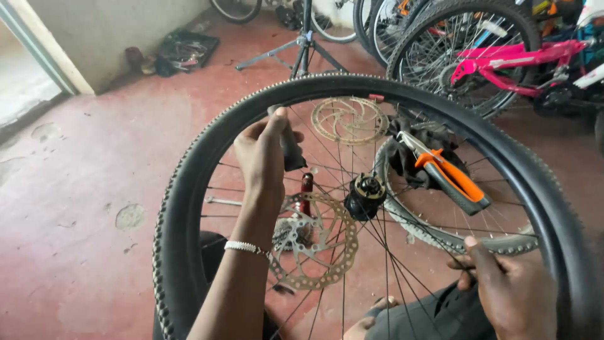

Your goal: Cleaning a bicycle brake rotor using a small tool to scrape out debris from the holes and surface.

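The bicycle wheel (189,189) stands upright before the person, hub (365,195) at centre. The left hand (261,157) reaches through the spokes, fingers clamped on a dark tool (290,148) whose long axis runs near vertical, just left of and above the hub. The right hand (509,289) pinches a spoke (440,249) low right, farther from the hub. Brake discs (318,242) lie on the floor behind.

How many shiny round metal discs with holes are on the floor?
2. One disc lies farther away, behind the top of the wheel's spokes. The other disc lies nearer, by the left wrist. Others may hide behind the tyre.
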